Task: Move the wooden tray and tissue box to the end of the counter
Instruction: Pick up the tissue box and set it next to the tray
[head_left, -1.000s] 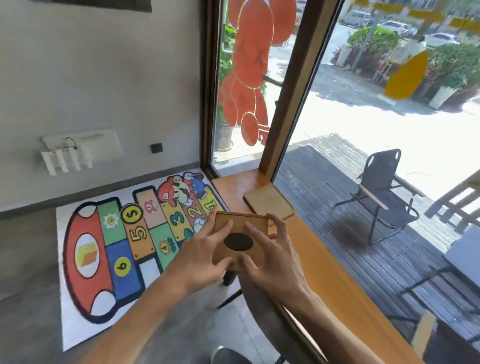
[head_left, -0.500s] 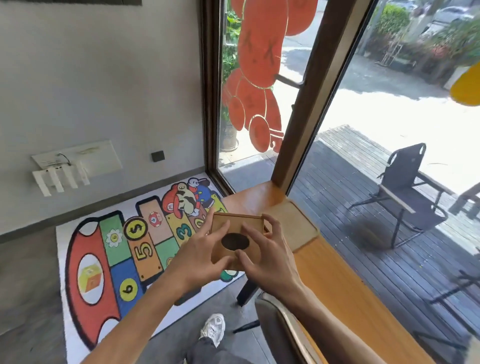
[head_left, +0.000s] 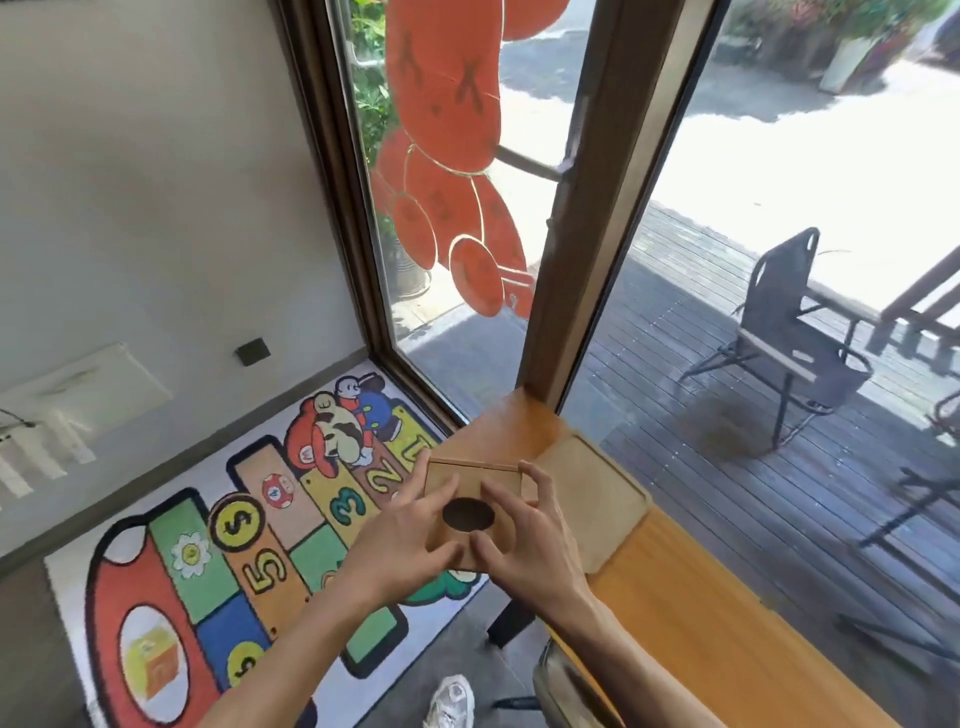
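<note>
I hold a square wooden tissue box (head_left: 470, 486) with a dark oval opening in its top, in the air above the left edge of the counter. My left hand (head_left: 410, 540) grips its left side and my right hand (head_left: 535, 535) grips its right side, thumbs on top. The flat wooden tray (head_left: 597, 493) lies on the orange-brown counter (head_left: 691, 623) just right of the box, close to the counter's far end by the window frame. My hands hide the near part of the box.
A brown window post (head_left: 582, 218) rises at the counter's far end, with glass on both sides. A chair back (head_left: 561, 691) stands below the counter's near edge. A colourful hopscotch mat (head_left: 234, 561) covers the floor on the left. My shoe (head_left: 452, 701) shows at the bottom.
The view has come closer to the counter's far end, and the box in both hands now sits nearer the tray. The tray has not moved on the counter.
</note>
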